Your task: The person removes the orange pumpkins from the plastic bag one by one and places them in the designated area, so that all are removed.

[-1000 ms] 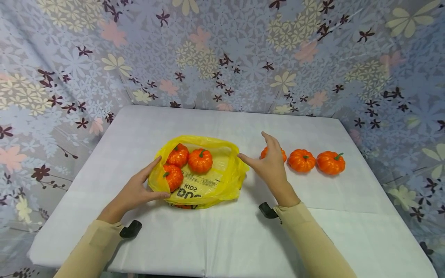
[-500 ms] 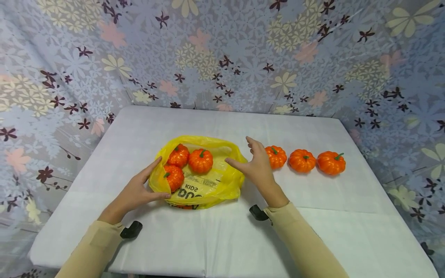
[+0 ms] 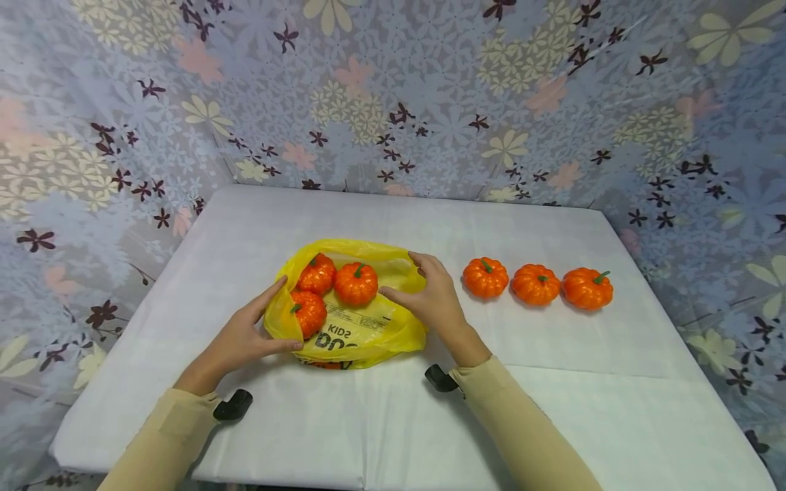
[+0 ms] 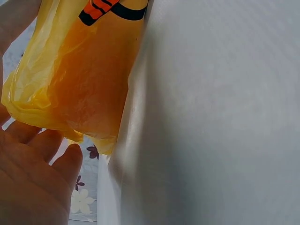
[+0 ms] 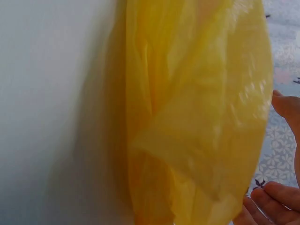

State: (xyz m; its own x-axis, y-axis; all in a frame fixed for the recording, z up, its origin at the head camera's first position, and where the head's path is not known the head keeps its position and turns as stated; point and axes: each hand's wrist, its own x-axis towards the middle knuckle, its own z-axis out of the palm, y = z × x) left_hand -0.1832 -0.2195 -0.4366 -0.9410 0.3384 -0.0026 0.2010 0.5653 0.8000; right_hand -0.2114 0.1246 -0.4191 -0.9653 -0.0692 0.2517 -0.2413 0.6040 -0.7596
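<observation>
A yellow plastic bag (image 3: pixel 393 334) with dark lettering lies with its mouth open in the head view. Inside its left half sit three orange toy pumpkins with green stems: one at the back (image 3: pixel 316 274), one at the front (image 3: pixel 310 312) and one near the middle (image 3: pixel 356 284). My left hand (image 3: pixel 236 341) rests against the bag's left end, thumb and fingers spread along the rim; loose fingers (image 4: pixel 40 145) show beside the plastic in the left wrist view. My right hand (image 3: pixel 432 300) is at the right rim, its thumb reaching over the mouth and its fingers at the back edge.
Right of the bag, three more pumpkins stand in a row: a near one (image 3: pixel 485 277), a middle one (image 3: pixel 535 285) and a far one (image 3: pixel 587 288). A white cloth (image 3: pixel 393 423) covers the table. Floral fabric (image 3: pixel 393 95) hangs behind and at both sides.
My right hand has moved left from in front of the nearest loose pumpkin to the bag's right rim, uncovering that pumpkin. The left hand and the bag stay nearly still.
</observation>
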